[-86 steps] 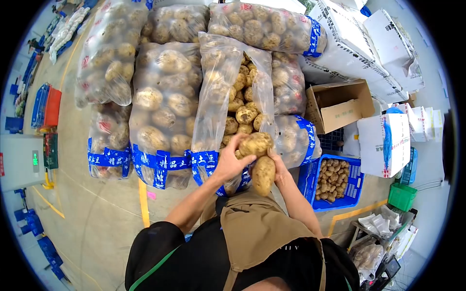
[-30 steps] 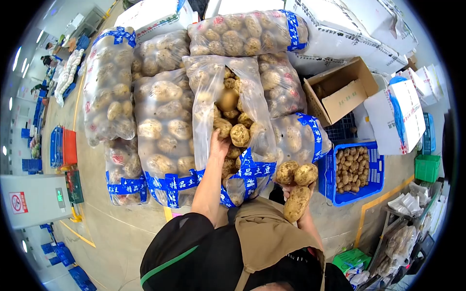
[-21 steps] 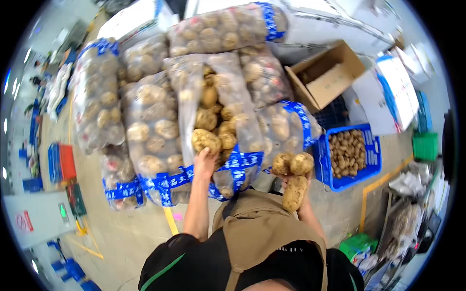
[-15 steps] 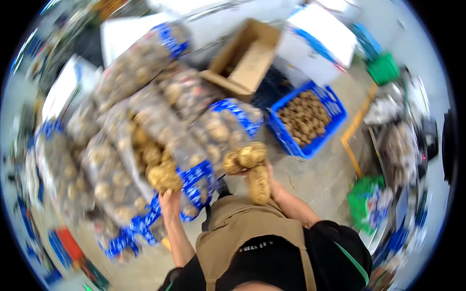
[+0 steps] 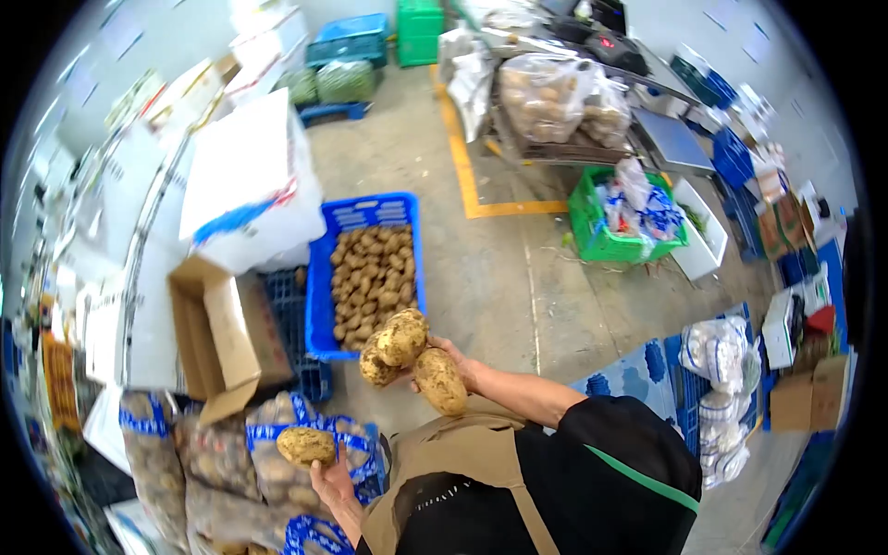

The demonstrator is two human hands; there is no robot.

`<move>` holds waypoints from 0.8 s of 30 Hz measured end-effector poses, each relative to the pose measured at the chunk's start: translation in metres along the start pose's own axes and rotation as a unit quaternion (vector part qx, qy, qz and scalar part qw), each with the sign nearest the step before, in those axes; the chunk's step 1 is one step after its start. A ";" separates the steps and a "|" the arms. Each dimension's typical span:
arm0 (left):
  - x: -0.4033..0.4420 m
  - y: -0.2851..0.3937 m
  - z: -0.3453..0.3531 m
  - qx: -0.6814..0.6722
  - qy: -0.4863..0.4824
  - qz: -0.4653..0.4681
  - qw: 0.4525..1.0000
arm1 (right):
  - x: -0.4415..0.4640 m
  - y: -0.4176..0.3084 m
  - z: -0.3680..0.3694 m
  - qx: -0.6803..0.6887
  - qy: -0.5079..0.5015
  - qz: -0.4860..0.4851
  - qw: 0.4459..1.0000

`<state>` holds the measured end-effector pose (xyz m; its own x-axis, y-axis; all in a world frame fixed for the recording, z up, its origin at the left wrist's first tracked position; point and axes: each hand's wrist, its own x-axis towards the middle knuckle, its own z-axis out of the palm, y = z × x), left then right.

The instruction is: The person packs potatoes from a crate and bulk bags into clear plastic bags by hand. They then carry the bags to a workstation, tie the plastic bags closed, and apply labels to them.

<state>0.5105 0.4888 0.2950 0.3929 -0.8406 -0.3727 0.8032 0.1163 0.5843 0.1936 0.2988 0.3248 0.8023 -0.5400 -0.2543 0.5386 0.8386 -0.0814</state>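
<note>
My left hand [image 5: 335,483] grips one large, dirt-specked potato [image 5: 306,446] by its end, above the mesh sacks of potatoes [image 5: 222,504] with blue printed bands. In my right hand [image 5: 455,363] are several big potatoes bunched together: an upper potato [image 5: 403,337], one at its left partly hidden behind it, and a long potato [image 5: 440,381] nearest my apron. Just beyond this hand stands a blue crate [image 5: 415,213] of smaller brown potatoes [image 5: 372,277]. The right hand's fingers are mostly hidden by what they hold.
An open cardboard box [image 5: 222,319] and a white box [image 5: 245,176] stand left of the crate. Ahead right is a green basket [image 5: 592,242] of plastic bags, below a table of bagged goods [image 5: 541,97]. A blue pallet [image 5: 692,398] with white bags lies at right.
My view has swung to the right, so the blue crate now sits ahead of me. The left hand has come away from the opened sack with its potato; the right keeps its potatoes.
</note>
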 end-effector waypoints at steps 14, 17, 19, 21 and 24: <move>0.252 -0.293 0.448 0.245 -0.387 -0.223 0.861 | -0.224 -0.235 -0.158 0.113 0.000 -0.501 0.858; 0.302 -0.371 0.564 0.235 -0.454 -0.229 0.828 | -0.263 -0.287 -0.140 0.166 -0.110 -0.553 0.809; 0.317 -0.416 0.644 0.211 -0.470 -0.240 0.823 | -0.283 -0.316 -0.141 0.136 -0.063 -0.628 0.764; 0.332 -0.460 0.735 0.184 -0.509 -0.227 0.810 | -0.296 -0.356 -0.148 0.002 0.099 -0.731 0.675; 0.357 -0.531 0.847 0.158 -0.568 -0.191 0.785 | -0.321 -0.395 -0.170 0.027 0.096 -0.790 0.605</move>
<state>-0.1552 -0.3216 0.4624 -0.6456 -0.7328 0.2148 0.5443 -0.2444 0.8025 -0.3205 0.1532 0.2749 -0.7672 -0.6413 -0.0067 0.6051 -0.7204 -0.3389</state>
